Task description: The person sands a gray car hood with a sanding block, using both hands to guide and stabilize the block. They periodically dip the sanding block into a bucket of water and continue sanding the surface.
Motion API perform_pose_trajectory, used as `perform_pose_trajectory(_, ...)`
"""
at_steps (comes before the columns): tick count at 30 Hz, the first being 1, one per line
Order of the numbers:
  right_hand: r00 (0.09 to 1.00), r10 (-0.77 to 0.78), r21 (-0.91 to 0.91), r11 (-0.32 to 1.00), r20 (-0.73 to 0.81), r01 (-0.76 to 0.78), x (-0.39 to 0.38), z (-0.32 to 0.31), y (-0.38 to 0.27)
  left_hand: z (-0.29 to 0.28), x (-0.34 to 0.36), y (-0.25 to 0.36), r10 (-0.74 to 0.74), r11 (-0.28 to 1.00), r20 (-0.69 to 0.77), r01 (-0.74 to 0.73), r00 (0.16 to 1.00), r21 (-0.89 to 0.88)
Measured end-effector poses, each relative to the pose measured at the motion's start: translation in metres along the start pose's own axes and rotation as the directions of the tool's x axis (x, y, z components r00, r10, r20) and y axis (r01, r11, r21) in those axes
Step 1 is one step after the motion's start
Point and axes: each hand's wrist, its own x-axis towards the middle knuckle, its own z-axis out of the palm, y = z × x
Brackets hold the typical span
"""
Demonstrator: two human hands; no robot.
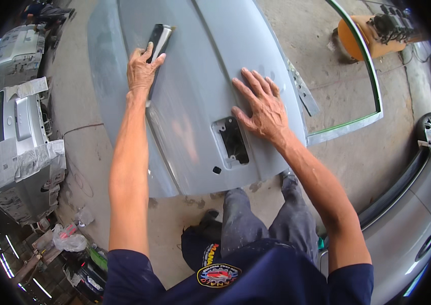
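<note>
A large grey car body panel (195, 96) lies in front of me, with a rectangular cut-out (233, 140) near its lower edge. My left hand (141, 68) grips a long dark sanding block (158, 43) and presses it against the panel's upper left area. My right hand (260, 104) lies flat on the panel with its fingers spread, just above and to the right of the cut-out. It holds nothing.
A silver car (14, 137) masked with paper stands at the left. Another grey car's side (413, 213) is at the lower right. A green-edged frame (365, 76) leans right of the panel, and an orange machine (373, 33) sits beyond. Bags and clutter (70, 239) lie lower left.
</note>
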Motion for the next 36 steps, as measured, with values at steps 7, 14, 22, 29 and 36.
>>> perform_pose_trajectory(7,1.000,-0.014,-0.010,1.000,-0.024,0.013,-0.002,0.001,-0.001,0.006,-0.056,0.048,-0.224,0.968,-0.053,0.216,0.973,-0.125)
perform_pose_trajectory(14,0.999,-0.035,-0.020,0.999,-0.013,0.035,0.000,-0.002,-0.003,-0.059,-0.333,0.159,-0.386,0.907,0.243,0.415,0.890,-0.077)
perform_pose_trajectory(22,0.999,-0.023,-0.020,1.000,-0.046,0.022,-0.002,0.005,0.002,-0.014,-0.096,0.051,-0.306,0.952,0.098,0.302,0.947,0.055)
perform_pose_trajectory(29,0.999,-0.032,-0.015,0.999,-0.033,0.031,0.000,-0.003,-0.005,-0.054,-0.291,0.154,-0.195,0.981,0.013,0.195,0.981,0.026)
perform_pose_trajectory(36,1.000,0.006,0.000,1.000,-0.020,-0.006,-0.001,0.004,0.001,0.008,-0.147,0.074,-0.215,0.974,-0.045,0.211,0.976,-0.077)
